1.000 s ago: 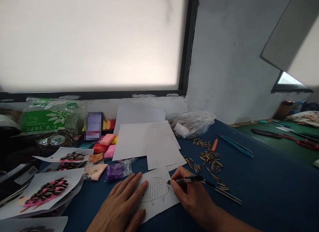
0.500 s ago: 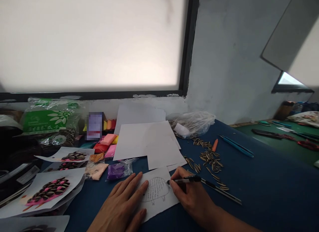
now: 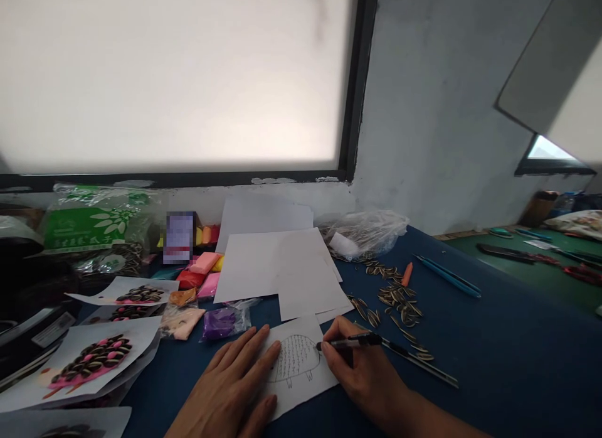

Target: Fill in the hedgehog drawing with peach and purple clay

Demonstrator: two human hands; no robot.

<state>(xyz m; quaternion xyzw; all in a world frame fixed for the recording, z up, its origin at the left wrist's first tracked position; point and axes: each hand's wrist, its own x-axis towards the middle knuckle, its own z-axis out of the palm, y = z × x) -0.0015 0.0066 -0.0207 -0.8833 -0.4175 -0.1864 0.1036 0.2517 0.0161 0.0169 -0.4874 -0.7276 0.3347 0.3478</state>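
Toward the near edge of the blue table (image 3: 512, 369), a paper sheet (image 3: 301, 398) is held down by the left hand (image 3: 230, 378), laid flat, grasping nothing. In the right hand (image 3: 362, 372) a pen (image 3: 361, 341) is closely pinched, its tip at the drawing's (image 3: 301, 363) right side. Outline, legs (image 3: 309, 376) and inner marks (image 3: 294, 353) seem done; the remainder cannot be told.

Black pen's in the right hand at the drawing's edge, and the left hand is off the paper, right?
Wrong on the left hand: in the head view it rests on the paper. The black pen is in the right hand at the edge of the drawing.
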